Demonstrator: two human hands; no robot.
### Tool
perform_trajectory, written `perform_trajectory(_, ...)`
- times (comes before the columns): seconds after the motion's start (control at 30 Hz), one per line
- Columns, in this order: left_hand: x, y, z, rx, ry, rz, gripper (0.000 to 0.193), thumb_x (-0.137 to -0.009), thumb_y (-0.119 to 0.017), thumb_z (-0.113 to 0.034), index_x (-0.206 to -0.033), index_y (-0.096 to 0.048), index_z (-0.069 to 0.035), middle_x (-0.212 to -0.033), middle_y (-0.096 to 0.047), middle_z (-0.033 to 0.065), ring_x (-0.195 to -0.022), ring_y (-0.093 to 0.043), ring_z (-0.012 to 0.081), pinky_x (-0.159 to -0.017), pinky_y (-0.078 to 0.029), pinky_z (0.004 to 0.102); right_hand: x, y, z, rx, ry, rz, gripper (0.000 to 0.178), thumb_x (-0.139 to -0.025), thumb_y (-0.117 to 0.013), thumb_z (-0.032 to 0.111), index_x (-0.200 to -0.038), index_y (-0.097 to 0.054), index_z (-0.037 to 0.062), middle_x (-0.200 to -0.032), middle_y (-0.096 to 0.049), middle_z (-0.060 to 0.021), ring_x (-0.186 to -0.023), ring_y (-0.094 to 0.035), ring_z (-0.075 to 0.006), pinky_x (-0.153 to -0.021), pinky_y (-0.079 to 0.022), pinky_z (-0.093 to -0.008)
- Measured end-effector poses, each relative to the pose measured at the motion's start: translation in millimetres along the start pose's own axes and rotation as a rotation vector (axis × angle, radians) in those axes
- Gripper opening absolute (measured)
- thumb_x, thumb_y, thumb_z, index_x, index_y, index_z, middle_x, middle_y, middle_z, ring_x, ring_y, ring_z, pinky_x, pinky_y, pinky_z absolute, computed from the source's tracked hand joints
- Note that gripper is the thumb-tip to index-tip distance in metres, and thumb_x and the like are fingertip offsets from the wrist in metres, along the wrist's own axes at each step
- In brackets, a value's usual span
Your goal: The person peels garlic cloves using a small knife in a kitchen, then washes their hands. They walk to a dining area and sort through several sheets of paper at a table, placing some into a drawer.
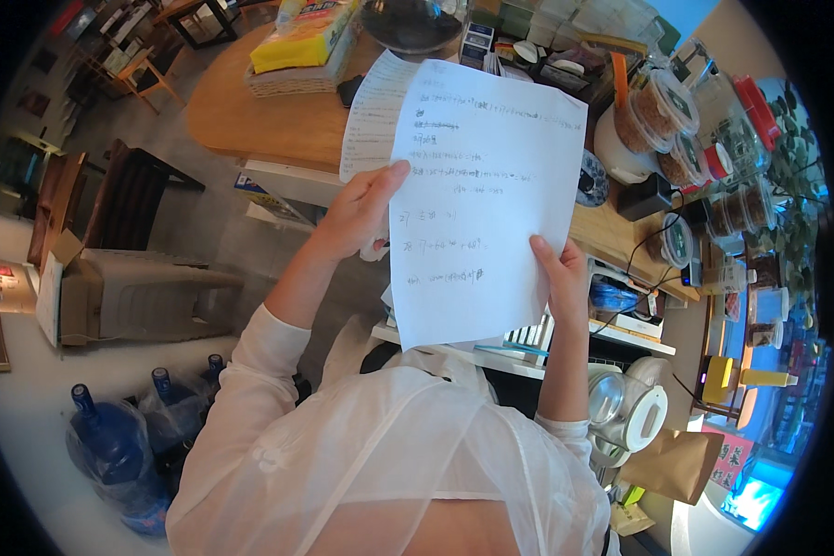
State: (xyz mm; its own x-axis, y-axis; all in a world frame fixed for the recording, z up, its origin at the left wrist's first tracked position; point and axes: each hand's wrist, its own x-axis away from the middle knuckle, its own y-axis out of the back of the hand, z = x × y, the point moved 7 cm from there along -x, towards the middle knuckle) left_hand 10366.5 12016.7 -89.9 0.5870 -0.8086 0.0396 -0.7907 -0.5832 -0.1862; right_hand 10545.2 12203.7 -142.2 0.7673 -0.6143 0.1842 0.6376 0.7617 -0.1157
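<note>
A white sheet of paper with handwritten lines is held up before me, between both hands. My left hand grips its left edge, thumb on the front and fingers behind. On the opposite edge, lower down, my right hand pinches the sheet with the thumb in front; its other fingers are mostly hidden. Behind the sheet's upper left, a second written page shows, partly covered; whether my left hand also holds it I cannot tell.
A wooden table carries a yellow package and a dark glass pot. Lidded food tubs crowd the right, with black cables nearby. Blue water bottles stand at lower left, near a cardboard box. A white appliance sits by my right elbow.
</note>
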Motion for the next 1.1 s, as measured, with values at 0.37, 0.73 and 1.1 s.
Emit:
perform_trajectory(0.37,-2,-5,-10,-0.069,-0.122,-0.162,0.031,-0.092,-0.047,-0.029,-0.089,-0.061,-0.001,-0.054,-0.050,-0.0025,-0.040,-0.040,0.0031,-0.036,-0.030,0.0179,14,12,-9,-0.037,0.053,-0.010,0.026,-0.082,-0.066,0.022,-0.095,-0.062,0.0002,-0.082,-0.064,-0.0033,-0.069,-0.057,-0.0066,-0.063,-0.045,-0.0204)
perform_trajectory(0.73,-4,-15,-6,0.055,-0.063,-0.229,0.025,-0.086,-0.059,-0.023,-0.089,-0.064,0.001,-0.050,-0.046,-0.0032,-0.038,-0.036,0.0029,-0.033,-0.027,0.0179,29,30,-14,-0.088,0.054,-0.048,0.024,-0.082,-0.065,0.020,-0.093,-0.064,-0.0007,-0.080,-0.064,-0.0033,-0.069,-0.057,-0.0065,-0.064,-0.045,-0.0204)
perform_trajectory(1.1,-11,-24,8,0.225,0.030,-0.197,0.023,-0.085,-0.058,-0.021,-0.071,-0.059,-0.004,-0.049,-0.041,-0.0057,-0.037,-0.036,0.0026,-0.031,-0.026,0.0177,40,37,-8,-0.081,0.062,-0.069,0.026,-0.082,-0.065,0.021,-0.095,-0.064,-0.0017,-0.080,-0.064,-0.0035,-0.069,-0.057,-0.0065,-0.063,-0.045,-0.0196)
